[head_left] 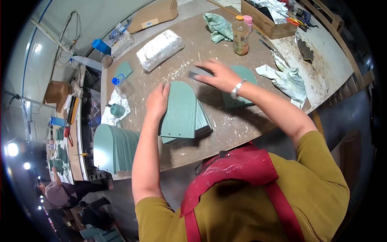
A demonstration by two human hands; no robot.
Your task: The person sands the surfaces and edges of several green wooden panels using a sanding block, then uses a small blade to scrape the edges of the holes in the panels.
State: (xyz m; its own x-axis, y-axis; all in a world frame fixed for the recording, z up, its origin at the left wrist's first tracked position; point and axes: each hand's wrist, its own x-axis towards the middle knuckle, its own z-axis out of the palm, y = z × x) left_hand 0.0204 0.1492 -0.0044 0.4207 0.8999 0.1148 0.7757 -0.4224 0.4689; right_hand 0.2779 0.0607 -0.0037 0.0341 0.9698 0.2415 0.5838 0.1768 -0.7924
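Observation:
A pale green panel (178,111) with a rounded top, a grooved face and small holes at its near end lies on top of other green panels (202,117), which stick out askew beneath it. My left hand (157,99) grips its left edge, fingertips by the rounded top. Up and to the right, off the panel, my right hand (221,75) is closed around a grey sanding block (197,74), slightly blurred. To that hand's right rests another rounded green panel (240,86), partly hidden by my wrist and forearm.
A row of green panels (115,147) stands at the table's left edge. Beyond are a white wrapped bundle (160,50), a drink bottle (241,36), a green cloth (219,27) and a wooden box (278,29). Another cloth (288,78) lies right. People work far left.

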